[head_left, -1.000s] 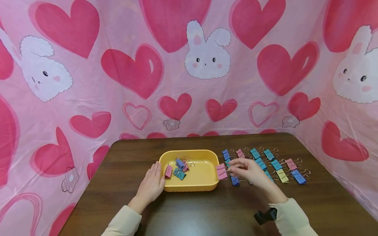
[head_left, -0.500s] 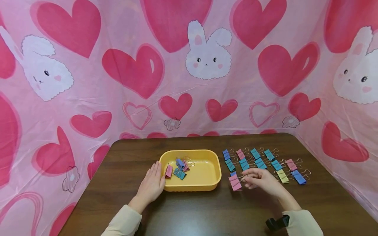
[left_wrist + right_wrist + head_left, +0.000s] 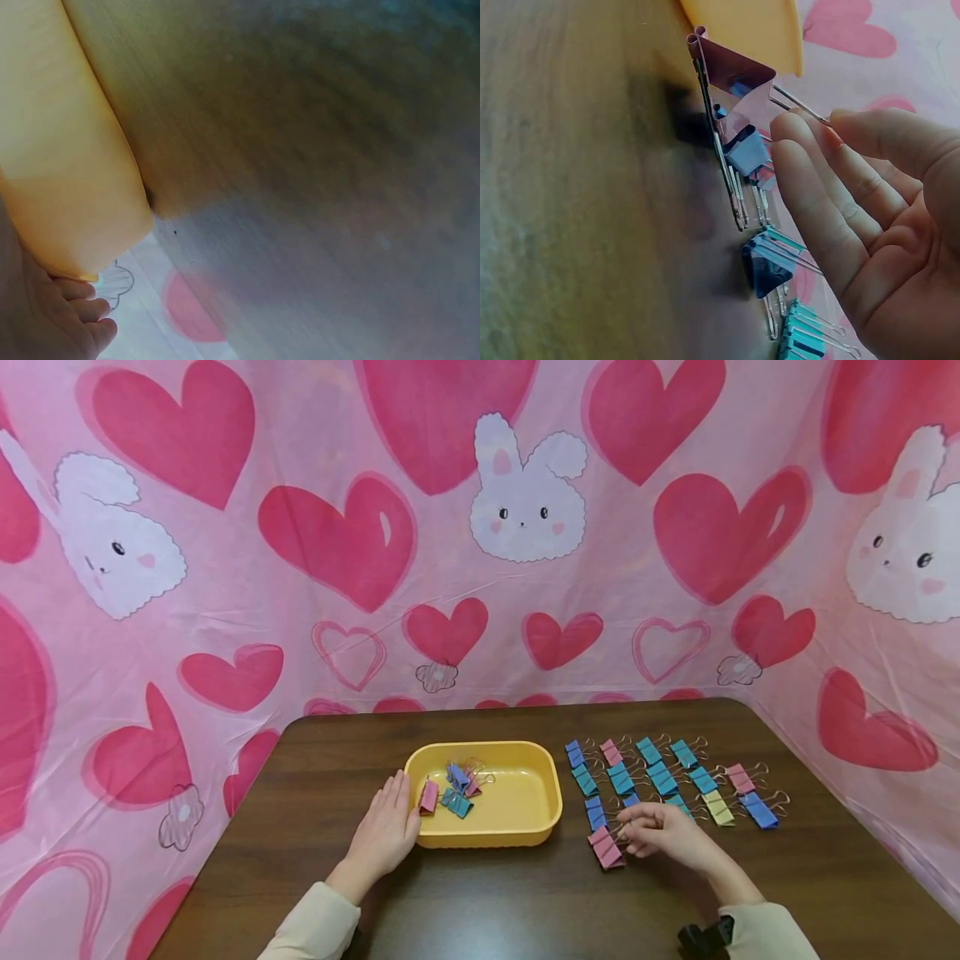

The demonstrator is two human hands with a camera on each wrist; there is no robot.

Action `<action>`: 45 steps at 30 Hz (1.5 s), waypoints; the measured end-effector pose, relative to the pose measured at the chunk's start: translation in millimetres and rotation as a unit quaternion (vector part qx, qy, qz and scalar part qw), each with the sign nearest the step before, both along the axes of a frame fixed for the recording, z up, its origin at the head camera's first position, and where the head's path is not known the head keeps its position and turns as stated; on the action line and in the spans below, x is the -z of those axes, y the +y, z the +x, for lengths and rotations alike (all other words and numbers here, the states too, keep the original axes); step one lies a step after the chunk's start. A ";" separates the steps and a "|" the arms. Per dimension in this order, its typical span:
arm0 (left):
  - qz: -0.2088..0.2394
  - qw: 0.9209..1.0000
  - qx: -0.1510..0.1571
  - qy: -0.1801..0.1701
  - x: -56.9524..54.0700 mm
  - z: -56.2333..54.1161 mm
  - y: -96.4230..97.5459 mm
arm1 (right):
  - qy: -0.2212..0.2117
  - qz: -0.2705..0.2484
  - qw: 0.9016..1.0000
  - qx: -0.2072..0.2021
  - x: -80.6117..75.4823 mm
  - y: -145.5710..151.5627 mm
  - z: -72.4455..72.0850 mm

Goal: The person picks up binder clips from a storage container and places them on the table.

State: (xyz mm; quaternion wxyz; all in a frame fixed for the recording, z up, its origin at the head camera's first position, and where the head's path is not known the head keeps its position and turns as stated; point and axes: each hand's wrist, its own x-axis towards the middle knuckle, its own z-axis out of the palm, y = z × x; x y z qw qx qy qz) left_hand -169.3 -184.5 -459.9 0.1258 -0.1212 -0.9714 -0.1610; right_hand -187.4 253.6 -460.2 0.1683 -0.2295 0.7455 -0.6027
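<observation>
My right hand (image 3: 667,837) pinches a pink binder clip (image 3: 607,849) by its wire handle, thumb against fingertips, at the near end of the leftmost column of clips. In the right wrist view the pink clip (image 3: 739,67) sits beside a blue clip (image 3: 748,152); whether it bears on the table I cannot tell. My left hand (image 3: 381,827) rests with straight fingers along the left wall of a yellow tray (image 3: 487,839). Inside the tray lie several binder clips: pink, a blue one (image 3: 457,776) and a teal one (image 3: 457,802). The left wrist view shows the tray's outer wall (image 3: 75,150).
Several binder clips stand in columns on the brown table (image 3: 480,910) right of the tray, among them a yellow clip (image 3: 717,807) and a blue clip (image 3: 759,810) at the right. My right hand hides part of them. A pink heart-patterned cloth (image 3: 525,593) hangs behind the table.
My right hand has carried the pink clip from the tray's right edge rightward and nearer to me, down to the end of the leftmost column. The left hand stays on the tray.
</observation>
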 end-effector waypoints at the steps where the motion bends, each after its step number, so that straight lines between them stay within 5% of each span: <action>1: -0.002 1.000 0.001 0.001 0.0 0.0 -0.1 | -0.002 0.001 1.000 0.001 0.7 -0.3 0.2; 18: 0.002 1.000 -0.001 -0.010 -1.5 0.9 0.0 | -0.024 0.008 0.999 -0.022 -0.6 -1.5 5.1; 28: 0.003 1.000 -0.001 -0.008 -0.6 1.0 -0.4 | 0.012 0.044 0.999 0.003 -7.7 4.9 1.9; 45: -0.004 1.000 0.001 -0.002 0.0 -0.6 -0.6 | 0.090 0.078 0.992 0.035 -66.4 -13.2 -20.5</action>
